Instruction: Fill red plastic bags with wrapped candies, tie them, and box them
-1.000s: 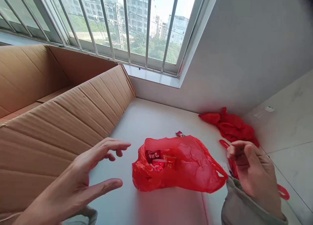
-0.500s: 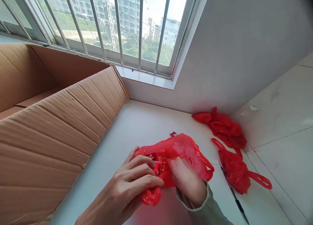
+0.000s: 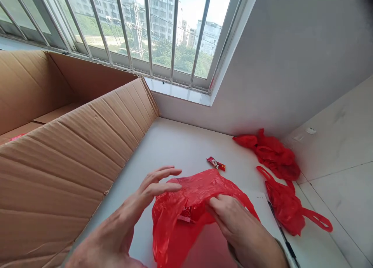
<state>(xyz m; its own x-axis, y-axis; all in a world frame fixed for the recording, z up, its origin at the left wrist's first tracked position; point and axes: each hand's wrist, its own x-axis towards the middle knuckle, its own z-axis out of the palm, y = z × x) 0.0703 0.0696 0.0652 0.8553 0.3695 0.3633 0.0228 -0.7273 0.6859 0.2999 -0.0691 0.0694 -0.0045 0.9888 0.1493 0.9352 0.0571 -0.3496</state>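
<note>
A red plastic bag (image 3: 201,184) lies crumpled on the white tabletop in front of me, its mouth towards me. Through the opening a small red wrapped packet (image 3: 185,213) shows; the rest of the contents is hidden by the film. My right hand (image 3: 229,213) has its fingers closed on the bag's edge at the right. On the other side my left hand (image 3: 131,213) is spread, fingers apart, close over the bag's left side; I cannot tell whether it touches the film. Just beyond the bag lies a small red snack packet (image 3: 216,164).
A large open cardboard box (image 3: 87,151) takes up the left side. Along the right wall are a crumpled red bag (image 3: 276,155) and another red bag with handles (image 3: 285,206). A white sheet (image 3: 262,204) and a black pen (image 3: 288,248) lie at the right, below a barred window (image 3: 154,39).
My left hand has let go of the bag and opened, moving left. The right hand has closed on the bag's edge. The bag's opening has shifted, and the snack packet behind is fully uncovered.
</note>
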